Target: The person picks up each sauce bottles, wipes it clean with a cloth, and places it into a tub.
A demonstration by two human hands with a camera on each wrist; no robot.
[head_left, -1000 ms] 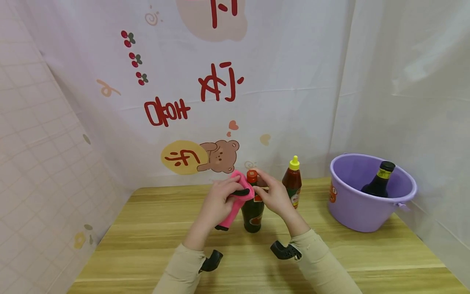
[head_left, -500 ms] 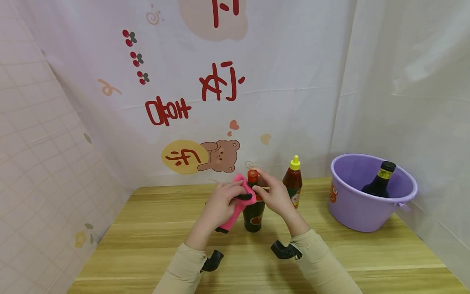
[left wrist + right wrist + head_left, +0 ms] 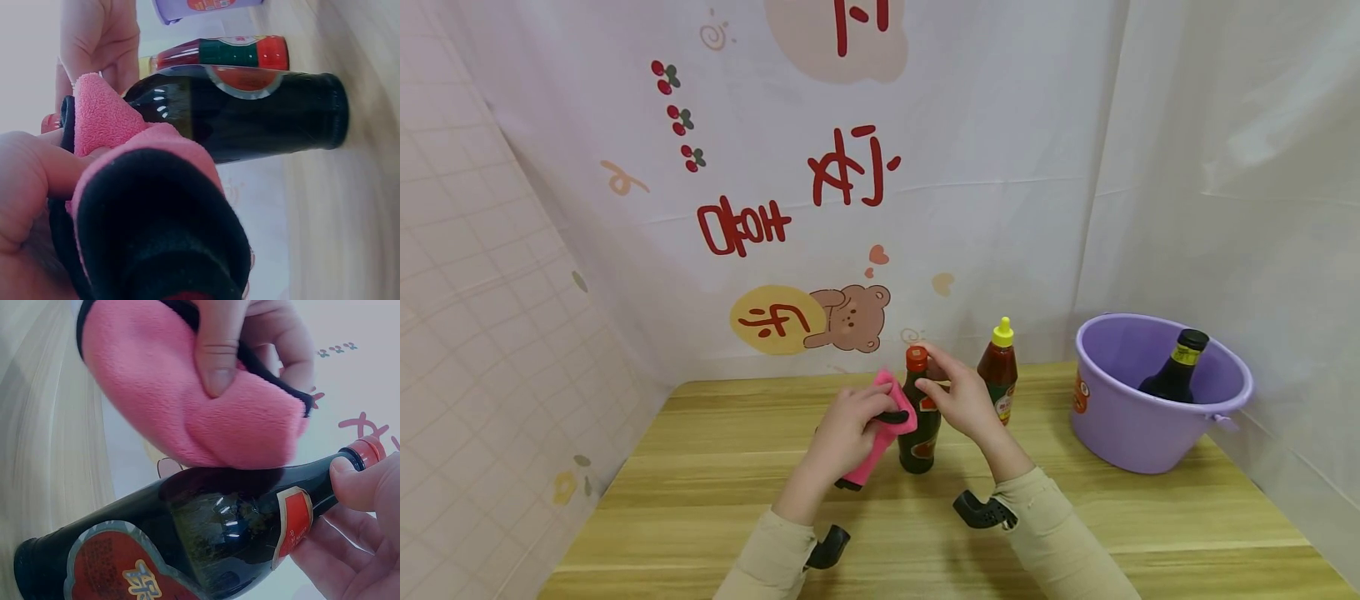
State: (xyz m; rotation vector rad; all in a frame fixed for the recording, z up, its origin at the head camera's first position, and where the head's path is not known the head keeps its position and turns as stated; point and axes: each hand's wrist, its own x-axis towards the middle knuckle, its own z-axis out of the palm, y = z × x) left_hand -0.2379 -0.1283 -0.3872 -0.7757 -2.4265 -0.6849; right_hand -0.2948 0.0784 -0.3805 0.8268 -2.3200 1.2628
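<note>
A dark glass sauce bottle [image 3: 920,450] with a red cap stands upright on the wooden table. Around its neck curl the thumb and fingers of my right hand [image 3: 964,398], also close up in the right wrist view. My left hand [image 3: 847,429] pinches a folded pink cleaning cloth [image 3: 181,394] with black edging. In the right wrist view the cloth lies right at the bottle's shoulder, above its red neck label. One end of the cloth hangs down toward the table. The left wrist view shows the cloth [image 3: 106,115] overlapping the upper part of the bottle.
Behind the right hand stands a red sauce bottle [image 3: 997,367] with a yellow nozzle cap. A purple bucket [image 3: 1120,433] on the right holds another dark bottle [image 3: 1176,371], leaning. A printed white curtain [image 3: 1000,125] hangs along the table's back.
My left hand and the cloth first shifted right over the bottle's side, then moved back left and down along it. My right hand stays at the bottle's neck.
</note>
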